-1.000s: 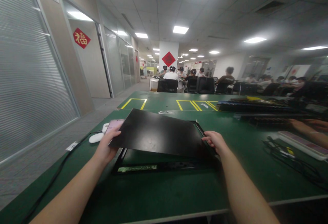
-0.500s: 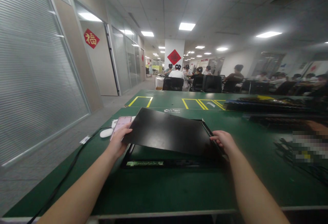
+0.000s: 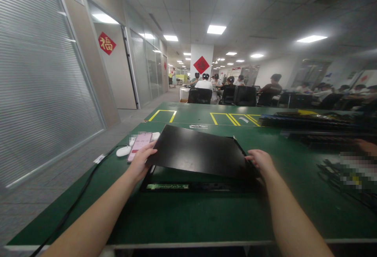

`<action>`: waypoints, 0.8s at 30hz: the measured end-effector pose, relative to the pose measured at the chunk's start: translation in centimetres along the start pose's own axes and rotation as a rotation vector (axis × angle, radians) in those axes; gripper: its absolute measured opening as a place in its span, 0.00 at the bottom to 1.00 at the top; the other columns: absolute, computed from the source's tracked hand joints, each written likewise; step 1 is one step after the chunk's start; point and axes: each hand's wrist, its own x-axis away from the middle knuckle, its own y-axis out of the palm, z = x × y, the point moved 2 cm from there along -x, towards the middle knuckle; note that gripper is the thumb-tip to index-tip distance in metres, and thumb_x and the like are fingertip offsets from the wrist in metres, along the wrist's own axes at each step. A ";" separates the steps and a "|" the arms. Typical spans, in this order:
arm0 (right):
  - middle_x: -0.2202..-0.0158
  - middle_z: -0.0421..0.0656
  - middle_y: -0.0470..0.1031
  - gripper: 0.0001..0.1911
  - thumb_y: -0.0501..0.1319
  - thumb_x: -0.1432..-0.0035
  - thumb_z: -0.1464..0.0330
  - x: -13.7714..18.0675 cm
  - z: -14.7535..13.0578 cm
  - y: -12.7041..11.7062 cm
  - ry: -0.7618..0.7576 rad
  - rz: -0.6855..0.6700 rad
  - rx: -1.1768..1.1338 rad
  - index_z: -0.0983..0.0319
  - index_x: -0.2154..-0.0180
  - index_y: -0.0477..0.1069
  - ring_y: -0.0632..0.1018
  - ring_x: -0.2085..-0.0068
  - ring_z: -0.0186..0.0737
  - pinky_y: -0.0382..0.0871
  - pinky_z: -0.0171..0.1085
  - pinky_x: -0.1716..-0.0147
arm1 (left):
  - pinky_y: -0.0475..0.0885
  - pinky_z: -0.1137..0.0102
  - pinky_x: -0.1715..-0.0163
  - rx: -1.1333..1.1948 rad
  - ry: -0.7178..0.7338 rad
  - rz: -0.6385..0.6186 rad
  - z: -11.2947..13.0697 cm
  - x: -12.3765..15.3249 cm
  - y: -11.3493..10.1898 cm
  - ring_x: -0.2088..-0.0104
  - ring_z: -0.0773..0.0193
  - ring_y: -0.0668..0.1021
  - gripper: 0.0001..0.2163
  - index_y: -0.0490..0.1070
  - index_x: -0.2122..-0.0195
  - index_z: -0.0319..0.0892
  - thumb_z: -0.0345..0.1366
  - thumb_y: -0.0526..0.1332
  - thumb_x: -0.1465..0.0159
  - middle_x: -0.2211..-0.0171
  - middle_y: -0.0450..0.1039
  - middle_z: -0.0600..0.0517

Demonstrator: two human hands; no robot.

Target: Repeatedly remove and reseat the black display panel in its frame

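Observation:
A thin, flat black panel [image 3: 197, 151] is tilted up on its left side over a black rectangular frame [image 3: 206, 186]. My left hand [image 3: 141, 163] is closed on the panel's left edge, thumb on top. At the right side, my right hand [image 3: 260, 163] pinches the frame's rail, close to where the panel's edge meets it. Whether its fingers also touch the panel, I cannot tell. Along the frame's near side runs a green circuit strip [image 3: 167, 186]. The panel hides most of the frame's inside.
Left of the panel lie a phone [image 3: 140, 147] and a white mouse-shaped item [image 3: 123, 151]. A black cable [image 3: 79, 194] crosses the green table [image 3: 188, 221]. Dark strips [image 3: 306, 120] are piled at right, near tangled cables [image 3: 332, 174] and another person's hand [image 3: 366, 146].
The view has shifted slightly, moving the scene a little to the right. Both hands keep their grips, and the panel's tilt looks nearly the same.

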 end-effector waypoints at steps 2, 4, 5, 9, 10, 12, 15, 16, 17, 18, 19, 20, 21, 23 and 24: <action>0.77 0.48 0.78 0.06 0.61 0.50 0.68 -0.1 0.1 0.0 -0.005 0.011 0.019 0.64 0.68 0.72 0.63 0.83 0.31 0.55 0.32 0.84 | 0.73 0.69 0.69 -0.006 0.001 0.013 0.0 0.0 0.1 0.65 0.54 0.82 0.18 0.81 0.63 0.39 0.32 0.70 0.58 0.66 0.83 0.48; 0.76 0.48 0.78 0.07 0.61 0.50 0.67 -0.1 0.2 -0.1 -0.007 0.017 0.029 0.64 0.68 0.72 0.63 0.83 0.31 0.55 0.32 0.84 | 0.73 0.69 0.70 -0.011 -0.008 0.028 -0.1 0.1 0.1 0.65 0.54 0.82 0.18 0.82 0.63 0.40 0.31 0.70 0.58 0.66 0.83 0.49; 0.76 0.48 0.78 0.07 0.61 0.50 0.67 -0.2 0.3 -0.1 -0.013 0.017 0.034 0.64 0.68 0.73 0.63 0.83 0.31 0.55 0.32 0.84 | 0.73 0.69 0.70 -0.015 -0.013 0.033 -0.1 0.1 0.1 0.65 0.53 0.82 0.18 0.82 0.63 0.40 0.31 0.71 0.58 0.66 0.83 0.49; 0.74 0.48 0.79 0.08 0.61 0.50 0.67 -0.3 0.4 -0.3 -0.045 0.028 0.099 0.63 0.67 0.74 0.66 0.81 0.33 0.56 0.33 0.82 | 0.73 0.69 0.70 -0.019 -0.028 0.012 -0.3 0.1 0.3 0.64 0.52 0.82 0.17 0.82 0.64 0.40 0.32 0.71 0.58 0.67 0.83 0.48; 0.74 0.48 0.79 0.08 0.61 0.50 0.66 -0.4 0.5 -0.3 -0.050 0.034 0.121 0.63 0.67 0.74 0.67 0.81 0.34 0.57 0.33 0.81 | 0.73 0.69 0.70 -0.020 -0.029 0.002 -0.4 0.1 0.3 0.64 0.52 0.82 0.17 0.82 0.64 0.40 0.32 0.71 0.58 0.67 0.83 0.48; 0.73 0.48 0.80 0.10 0.61 0.50 0.66 -0.5 0.6 -0.4 -0.061 0.039 0.162 0.63 0.66 0.75 0.69 0.79 0.35 0.58 0.34 0.80 | 0.73 0.69 0.69 -0.024 -0.030 -0.006 -0.5 0.0 0.3 0.63 0.52 0.82 0.17 0.82 0.63 0.39 0.32 0.70 0.58 0.66 0.83 0.48; 0.70 0.48 0.81 0.11 0.61 0.49 0.65 -0.6 0.7 -0.4 -0.082 0.032 0.238 0.62 0.65 0.76 0.74 0.75 0.39 0.60 0.34 0.77 | 0.73 0.68 0.69 -0.036 -0.034 0.010 -0.6 0.0 0.2 0.62 0.51 0.82 0.18 0.81 0.62 0.38 0.31 0.70 0.57 0.65 0.83 0.47; 0.69 0.47 0.82 0.11 0.61 0.49 0.65 -0.5 0.6 -0.4 -0.094 0.030 0.269 0.62 0.65 0.77 0.75 0.73 0.40 0.61 0.35 0.76 | 0.73 0.68 0.69 -0.038 -0.037 0.015 -0.6 0.0 0.2 0.62 0.51 0.82 0.19 0.81 0.61 0.38 0.31 0.70 0.57 0.65 0.83 0.47; 0.68 0.47 0.82 0.11 0.60 0.49 0.64 -0.5 0.6 -0.5 -0.104 0.028 0.299 0.62 0.65 0.77 0.77 0.71 0.40 0.62 0.35 0.75 | 0.73 0.68 0.69 -0.039 -0.041 0.015 -0.6 0.0 0.2 0.62 0.51 0.82 0.19 0.81 0.61 0.38 0.31 0.70 0.57 0.65 0.83 0.47; 0.67 0.47 0.82 0.11 0.60 0.48 0.64 -0.4 0.5 -0.5 -0.109 0.027 0.325 0.61 0.65 0.77 0.77 0.70 0.41 0.62 0.35 0.74 | 0.73 0.68 0.68 -0.039 -0.044 0.009 -0.6 0.0 0.2 0.62 0.51 0.82 0.19 0.81 0.61 0.39 0.31 0.70 0.57 0.65 0.83 0.47; 0.67 0.46 0.82 0.11 0.60 0.48 0.64 -0.3 0.4 -0.5 -0.112 0.025 0.344 0.61 0.65 0.77 0.78 0.69 0.42 0.63 0.35 0.74 | 0.74 0.68 0.68 -0.037 -0.046 0.002 -0.6 0.0 0.2 0.62 0.51 0.82 0.19 0.82 0.61 0.39 0.31 0.70 0.57 0.65 0.83 0.47; 0.67 0.46 0.82 0.11 0.60 0.48 0.64 -0.3 0.3 -0.5 -0.112 0.024 0.360 0.61 0.65 0.77 0.78 0.68 0.42 0.63 0.35 0.73 | 0.74 0.67 0.69 -0.035 -0.048 -0.004 -0.6 0.0 0.3 0.63 0.51 0.83 0.19 0.82 0.61 0.40 0.32 0.70 0.57 0.66 0.83 0.47; 0.67 0.46 0.82 0.11 0.60 0.48 0.65 -0.2 0.2 -0.5 -0.109 0.024 0.375 0.60 0.65 0.77 0.78 0.68 0.42 0.63 0.36 0.73 | 0.74 0.67 0.69 -0.032 -0.050 -0.011 -0.6 0.0 0.3 0.63 0.51 0.83 0.19 0.82 0.61 0.40 0.32 0.70 0.57 0.66 0.83 0.48; 0.67 0.45 0.82 0.10 0.60 0.48 0.65 -0.1 0.0 -0.4 -0.109 0.025 0.412 0.60 0.66 0.77 0.78 0.68 0.43 0.63 0.36 0.72 | 0.74 0.67 0.71 -0.030 -0.054 -0.022 -0.6 0.1 0.4 0.65 0.51 0.83 0.19 0.82 0.61 0.41 0.32 0.70 0.57 0.66 0.83 0.48; 0.68 0.45 0.82 0.09 0.60 0.48 0.65 -0.1 -0.1 -0.4 -0.116 0.026 0.430 0.59 0.67 0.77 0.78 0.67 0.43 0.63 0.36 0.72 | 0.74 0.67 0.72 -0.030 -0.056 -0.023 -0.6 0.1 0.5 0.66 0.51 0.83 0.19 0.82 0.61 0.41 0.32 0.70 0.57 0.66 0.83 0.48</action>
